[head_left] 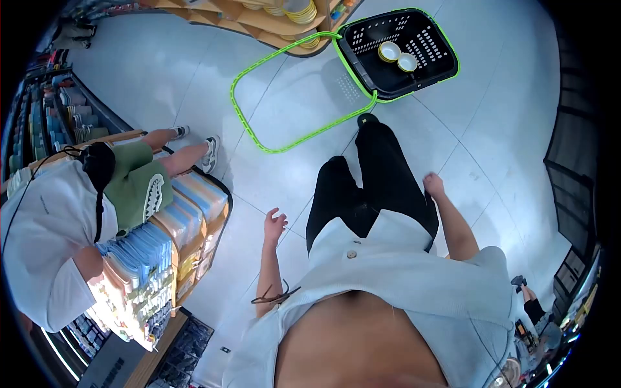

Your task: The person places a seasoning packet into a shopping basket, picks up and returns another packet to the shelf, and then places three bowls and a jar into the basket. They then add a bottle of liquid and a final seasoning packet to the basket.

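Observation:
My left hand (275, 225) hangs at my side over the tiled floor, fingers apart and holding nothing. On the other side of my body, my right hand (434, 185) is beside my black trouser leg with its fingers curled; what it holds, if anything, is hidden. A black basket (362, 70) with a green rim stands on the floor past my feet. Two small bowls, white inside with yellow edges, lie in it, one (389, 52) beside the other (407, 63). The basket's long green handle (240, 116) is folded out toward the left. Neither hand touches the basket.
Another person in a white shirt (48, 220) and green shorts is at the left, by a shelf of folded cloths (139, 255). A wooden shelf (249, 27) with yellow-edged dishes is at the top. Dark racks line the right, with a distant person (532, 307) at lower right.

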`<action>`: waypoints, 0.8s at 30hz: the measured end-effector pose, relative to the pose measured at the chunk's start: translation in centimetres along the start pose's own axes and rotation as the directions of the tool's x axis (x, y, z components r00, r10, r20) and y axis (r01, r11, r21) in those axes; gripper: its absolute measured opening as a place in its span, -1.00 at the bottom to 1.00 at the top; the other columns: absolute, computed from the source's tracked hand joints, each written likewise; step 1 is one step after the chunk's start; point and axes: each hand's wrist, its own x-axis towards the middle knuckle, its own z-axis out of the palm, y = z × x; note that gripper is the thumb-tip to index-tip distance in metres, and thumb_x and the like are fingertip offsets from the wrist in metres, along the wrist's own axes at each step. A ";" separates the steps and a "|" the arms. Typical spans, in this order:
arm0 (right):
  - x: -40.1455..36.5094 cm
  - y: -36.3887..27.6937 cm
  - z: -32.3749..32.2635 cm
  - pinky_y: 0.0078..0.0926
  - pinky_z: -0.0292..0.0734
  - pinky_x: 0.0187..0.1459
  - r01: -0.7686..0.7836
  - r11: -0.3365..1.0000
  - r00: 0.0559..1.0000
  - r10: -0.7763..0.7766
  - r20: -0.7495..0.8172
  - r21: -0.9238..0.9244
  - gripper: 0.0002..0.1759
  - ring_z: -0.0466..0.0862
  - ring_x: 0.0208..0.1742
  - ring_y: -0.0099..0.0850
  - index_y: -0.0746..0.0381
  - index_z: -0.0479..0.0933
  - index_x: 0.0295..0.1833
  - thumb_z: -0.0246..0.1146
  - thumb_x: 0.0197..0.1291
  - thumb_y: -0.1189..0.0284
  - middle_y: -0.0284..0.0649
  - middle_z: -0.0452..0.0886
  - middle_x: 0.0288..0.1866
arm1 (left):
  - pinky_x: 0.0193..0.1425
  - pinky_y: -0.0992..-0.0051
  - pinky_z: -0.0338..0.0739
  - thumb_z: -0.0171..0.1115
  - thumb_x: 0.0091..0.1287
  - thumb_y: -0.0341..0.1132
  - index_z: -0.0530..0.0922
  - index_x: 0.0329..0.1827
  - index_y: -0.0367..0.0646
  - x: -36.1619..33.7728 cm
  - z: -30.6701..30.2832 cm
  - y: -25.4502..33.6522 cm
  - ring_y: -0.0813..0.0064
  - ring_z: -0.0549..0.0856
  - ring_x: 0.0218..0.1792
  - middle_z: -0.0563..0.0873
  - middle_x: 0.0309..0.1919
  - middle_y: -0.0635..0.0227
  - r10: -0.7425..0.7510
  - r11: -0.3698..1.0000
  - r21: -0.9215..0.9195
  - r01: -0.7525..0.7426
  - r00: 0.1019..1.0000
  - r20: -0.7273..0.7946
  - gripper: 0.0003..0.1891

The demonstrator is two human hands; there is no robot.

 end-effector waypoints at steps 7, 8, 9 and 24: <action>-9.9 10.7 2.2 -0.38 0.57 -0.51 -0.378 0.918 0.875 0.397 0.279 -0.120 -0.78 0.63 -0.62 -0.21 0.31 0.54 -0.53 0.14 -0.02 0.38 -0.06 0.60 -0.58 | -0.21 0.47 0.53 0.22 0.16 -0.28 0.38 0.17 -0.19 6.6 1.4 9.2 0.45 0.64 -0.31 0.68 -0.34 0.25 0.375 0.868 0.355 -0.347 0.927 -0.010 -0.51; -9.6 10.1 2.0 -0.36 0.58 -0.41 -0.412 0.905 0.852 0.423 0.309 -0.104 -0.76 0.66 -0.50 -0.22 0.32 0.55 -0.49 0.16 -0.01 0.34 -0.06 0.63 -0.51 | -0.05 0.34 0.51 0.23 0.14 -0.28 0.38 0.16 -0.19 7.7 2.1 12.0 0.28 0.64 -0.18 0.66 -0.22 0.14 0.385 0.838 0.413 -0.357 0.923 0.016 -0.50; -9.2 8.6 1.3 -0.32 0.56 -0.29 -0.381 0.925 0.897 0.368 0.245 0.006 -0.75 0.64 -0.38 -0.15 0.32 0.56 -0.41 0.16 0.01 0.32 -0.02 0.63 -0.42 | 0.01 0.31 0.48 0.23 0.14 -0.30 0.36 0.19 -0.19 9.7 3.1 14.0 0.21 0.60 -0.09 0.62 -0.12 0.09 0.559 0.692 0.528 -0.493 0.828 0.041 -0.48; -4.1 -4.9 -12.8 -0.47 0.51 -0.21 -0.036 0.712 0.990 0.123 -0.075 0.701 -0.80 0.61 -0.28 -0.37 0.22 0.50 -0.06 0.14 0.21 0.43 -0.16 0.61 -0.31 | 0.46 -0.02 -0.32 0.04 0.26 -0.28 0.48 0.11 0.13 21.4 21.1 30.1 0.31 -0.05 0.48 0.10 0.42 0.16 0.301 -0.642 0.700 -0.311 0.738 0.604 -0.67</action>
